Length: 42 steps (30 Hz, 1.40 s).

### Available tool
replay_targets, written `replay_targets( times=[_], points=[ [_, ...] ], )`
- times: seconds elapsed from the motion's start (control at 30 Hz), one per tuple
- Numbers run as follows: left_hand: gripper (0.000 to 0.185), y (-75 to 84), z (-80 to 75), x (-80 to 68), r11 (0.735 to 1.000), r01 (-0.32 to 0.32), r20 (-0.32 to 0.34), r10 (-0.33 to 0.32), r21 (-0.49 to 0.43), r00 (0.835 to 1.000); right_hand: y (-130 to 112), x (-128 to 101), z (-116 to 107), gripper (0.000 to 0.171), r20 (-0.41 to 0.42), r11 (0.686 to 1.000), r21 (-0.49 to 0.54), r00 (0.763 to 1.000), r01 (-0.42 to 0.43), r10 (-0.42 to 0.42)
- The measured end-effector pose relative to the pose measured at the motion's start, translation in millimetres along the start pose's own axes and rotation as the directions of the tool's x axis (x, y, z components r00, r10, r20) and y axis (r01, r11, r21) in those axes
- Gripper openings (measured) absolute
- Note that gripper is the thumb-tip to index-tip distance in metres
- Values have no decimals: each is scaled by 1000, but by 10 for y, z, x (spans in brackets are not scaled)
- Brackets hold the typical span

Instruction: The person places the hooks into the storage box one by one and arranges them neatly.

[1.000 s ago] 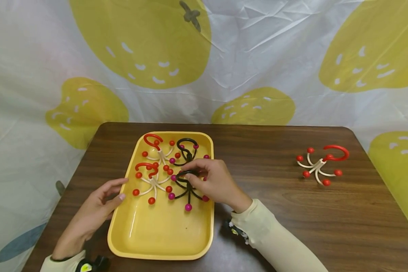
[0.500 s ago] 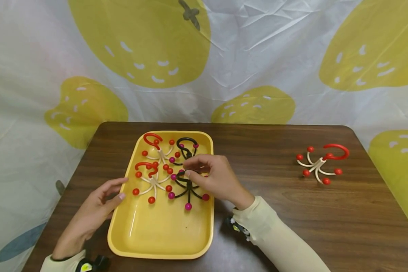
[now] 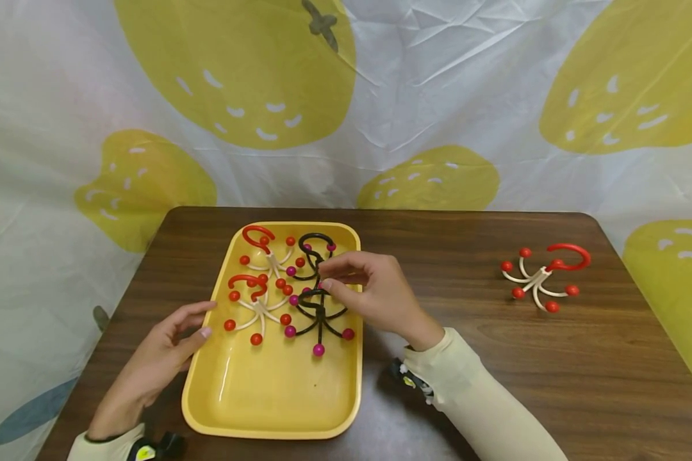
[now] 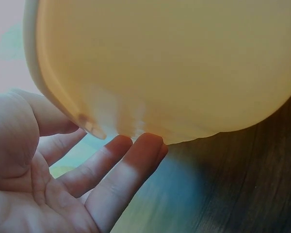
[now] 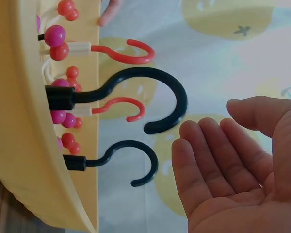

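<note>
The dark wood surface (image 3: 496,358) carries a yellow tray (image 3: 277,397), and your left hand (image 3: 156,362) lies flat against the tray's left rim, fingers straight and relaxed, holding nothing. The left wrist view confirms it: the fingertips rest under the curve of the tray's outer wall.

Inside the tray lie 4 hooked hangers with ball-tipped prongs: 2 red-and-cream ones on the left half, 2 black ones on the right half. A 5th, a red-and-cream hanger (image 3: 542,275), sits well apart on the surface, out at 3 o'clock from the tray.

Your right hand (image 3: 375,294) hovers over the tray's right half, much nearer the black pair than your left hand is. In the right wrist view its fingers (image 5: 208,160) are loosely spread and grip nothing; thumb and forefinger stand apart with a gap between them.

The near black hanger (image 3: 318,317) lies just at 7 o'clock from your right fingertips. Its long axis runs from 12 to 6 o'clock: the hook end points away from you, right beside your fingertips, and the magenta-tipped prongs fan out toward you. The far black hanger (image 3: 314,253) lies at 11 o'clock from the same fingertips, hook likewise at the far end. In the right wrist view both black hooks curl open just beside your fingers, the larger-looking one almost touching them.
</note>
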<state>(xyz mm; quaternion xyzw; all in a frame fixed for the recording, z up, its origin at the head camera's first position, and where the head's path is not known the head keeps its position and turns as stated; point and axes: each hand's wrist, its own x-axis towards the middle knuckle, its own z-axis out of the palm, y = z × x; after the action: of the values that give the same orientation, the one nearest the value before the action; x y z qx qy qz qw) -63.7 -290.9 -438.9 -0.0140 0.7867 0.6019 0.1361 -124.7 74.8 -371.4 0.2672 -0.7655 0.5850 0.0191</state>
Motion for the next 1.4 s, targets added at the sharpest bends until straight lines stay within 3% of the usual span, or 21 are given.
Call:
replay_targets(
  times=[0.53,0.83,1.17,1.4],
  points=[
    [52,9,-18,6,1000,2,-6,-2,30,1000,-123,-84,-400,21,-70,999,-45,997,14,-17],
    [53,24,-22,14,1000,2,6,-2,16,1000,-123,-147,-652,26,-149,999,-30,988,25,-29],
    [53,6,-33,11,1000,-2,21,2,-3,1000,-116,-312,-1029,27,-295,1000,-4,955,30,-29],
    [53,13,-48,16,1000,-19,42,20,-20,999,-94,-435,-1314,28,-370,999,-53,929,12,-30]
  ],
)
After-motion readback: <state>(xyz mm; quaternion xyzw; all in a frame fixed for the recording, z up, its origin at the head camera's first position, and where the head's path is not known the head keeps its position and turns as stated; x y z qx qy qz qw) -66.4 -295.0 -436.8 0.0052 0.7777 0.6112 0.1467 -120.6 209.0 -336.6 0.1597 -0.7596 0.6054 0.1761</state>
